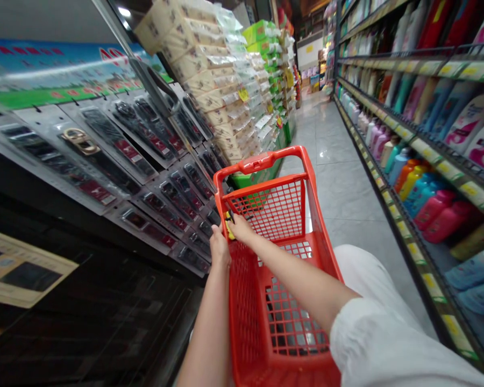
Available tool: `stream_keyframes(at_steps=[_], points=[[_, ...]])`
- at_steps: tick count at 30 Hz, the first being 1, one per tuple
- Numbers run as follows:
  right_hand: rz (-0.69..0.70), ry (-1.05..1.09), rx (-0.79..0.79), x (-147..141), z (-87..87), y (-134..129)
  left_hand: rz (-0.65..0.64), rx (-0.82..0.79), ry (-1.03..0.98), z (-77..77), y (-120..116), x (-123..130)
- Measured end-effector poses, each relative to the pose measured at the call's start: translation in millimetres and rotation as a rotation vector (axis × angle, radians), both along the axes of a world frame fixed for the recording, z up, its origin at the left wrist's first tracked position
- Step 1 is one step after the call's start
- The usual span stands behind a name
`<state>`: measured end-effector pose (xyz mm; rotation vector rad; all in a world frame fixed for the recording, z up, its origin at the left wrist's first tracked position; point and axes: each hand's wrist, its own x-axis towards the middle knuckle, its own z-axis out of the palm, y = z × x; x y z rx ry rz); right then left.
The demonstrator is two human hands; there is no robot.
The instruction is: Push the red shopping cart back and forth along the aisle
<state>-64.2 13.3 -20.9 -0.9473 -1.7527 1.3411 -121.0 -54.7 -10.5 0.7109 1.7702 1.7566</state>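
A red plastic shopping basket [248, 317] with grid openings stands in front of me, its red handle [262, 160] raised at the far end. At the basket's far left corner, my left hand [220, 247] is closed on the outer side of the rim. My right hand [241, 228] reaches across the inside to the same corner, fingers closed around a small yellow and black item [229, 224]. What exactly that item is cannot be made out. Nothing else shows inside the basket.
Packaged belts [105, 156] hang on a dark rack at the left. Stacked tissue packs [213, 80] rise behind the basket. Shelves of colourful bottles [417, 185] line the right side. A tiled aisle [326, 140] runs between them.
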Motion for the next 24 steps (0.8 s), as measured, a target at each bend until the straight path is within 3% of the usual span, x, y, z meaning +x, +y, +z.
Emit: stream_keyframes(at_steps=[4,9,11,14,17,20,24], points=[[-0.016,-0.095,0.002,18,-1.8,-41,-0.034,0.067,-0.047,-2.0,0,-2],[-0.156,0.054,0.019,30,-37.1,-124,-0.1,0.062,-0.203,5.8,-7,2],[-0.21,0.106,-0.027,29,-45.7,-142,-0.101,0.043,-0.257,9.8,-10,4],[-0.229,0.134,-0.066,26,-40.0,-131,-0.088,0.054,-0.294,13.3,-12,8],[-0.119,0.205,0.079,30,-26.5,-98,-0.033,0.075,-0.311,13.8,-11,10],[-0.013,0.136,0.193,34,-28.5,-84,-0.004,0.082,-0.315,13.6,-10,11],[-0.093,-0.278,-0.13,33,-47.0,-104,-0.03,0.06,-0.312,13.3,-9,12]])
